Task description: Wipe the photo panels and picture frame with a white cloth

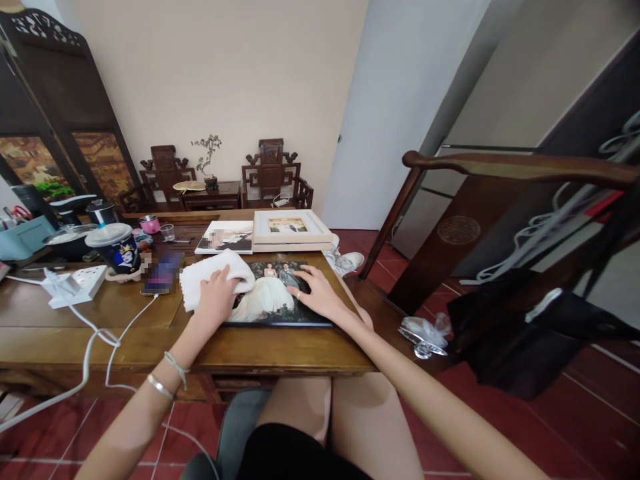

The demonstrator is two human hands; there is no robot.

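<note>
A dark photo album (265, 308) lies flat near the table's front edge, with a wedding picture of a couple on its cover. My left hand (217, 293) has a folded white cloth (197, 275) under its fingers, gripping it at the album's left side; part of the cloth hangs past the album onto the table. Fingers apart, my right hand (316, 293) rests on the right part of the cover and wears a ring. Both hands hide parts of the picture.
Behind the album stand a white photo book (226, 235) and a pale box (295, 241). To the left are a phone (164, 272), a lidded cup (116, 250), a power strip (83, 285) and loose white cables. A wooden chair (440, 247) stands at the right.
</note>
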